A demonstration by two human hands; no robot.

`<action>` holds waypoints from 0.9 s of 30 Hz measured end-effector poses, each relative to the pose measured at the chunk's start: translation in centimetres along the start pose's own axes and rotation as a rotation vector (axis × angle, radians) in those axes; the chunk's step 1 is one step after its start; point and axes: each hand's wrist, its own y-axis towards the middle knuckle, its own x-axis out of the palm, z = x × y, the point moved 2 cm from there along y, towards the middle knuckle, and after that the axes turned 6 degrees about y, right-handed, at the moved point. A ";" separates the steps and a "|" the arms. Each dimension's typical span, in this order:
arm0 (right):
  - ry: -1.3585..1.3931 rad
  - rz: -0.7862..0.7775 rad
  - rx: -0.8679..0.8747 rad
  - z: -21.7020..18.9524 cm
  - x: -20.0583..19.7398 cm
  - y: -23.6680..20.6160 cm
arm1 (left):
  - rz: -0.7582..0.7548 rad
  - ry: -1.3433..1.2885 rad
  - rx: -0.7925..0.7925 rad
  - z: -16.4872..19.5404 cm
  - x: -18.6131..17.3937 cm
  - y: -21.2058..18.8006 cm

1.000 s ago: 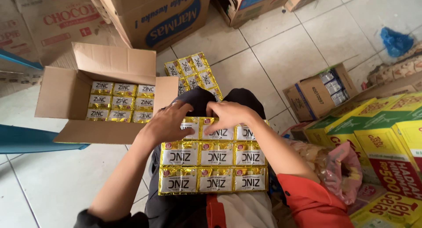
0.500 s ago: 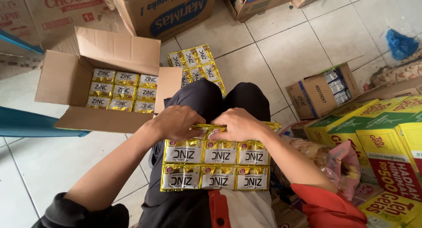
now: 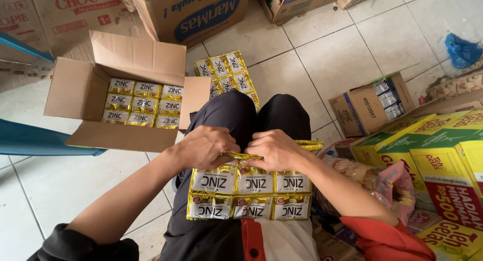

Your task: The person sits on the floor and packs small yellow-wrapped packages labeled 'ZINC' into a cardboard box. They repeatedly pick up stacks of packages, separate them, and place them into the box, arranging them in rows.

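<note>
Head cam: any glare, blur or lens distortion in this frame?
Head view: even, soft light with faint shadows; glare on the gold sachet sheet where the left hand and right hand fold its top edge; hands and sachets sharp, no motion blur; wide-angle bending shows in the floor tile lines near the edges.

Soft, even daylight, sharp focus; foil sachets point(image 3: 250, 194) glint, faint shadows on the floor point(image 3: 332, 65), edges slightly bowed.

Small shop stockroom: tiled floor point(image 3: 327, 55) crowded with cardboard cartons point(image 3: 196, 9), open box of gold sachets point(image 3: 141, 102), stacked green packages point(image 3: 432, 145).
</note>
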 end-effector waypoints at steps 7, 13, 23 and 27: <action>0.005 -0.078 0.477 -1.6 -0.3 0.6 | -0.263 0.208 -0.281 1.5 1.4 2.0; -0.020 0.042 0.369 -1.9 -0.5 -0.5 | -0.368 0.135 -0.271 1.3 0.9 3.1; -0.010 0.098 -0.009 -0.2 0.3 -2.1 | -0.242 0.093 -0.086 1.2 0.6 3.2; -0.020 0.141 -0.091 -0.1 0.2 -2.2 | -0.179 0.050 -0.021 1.0 0.4 3.2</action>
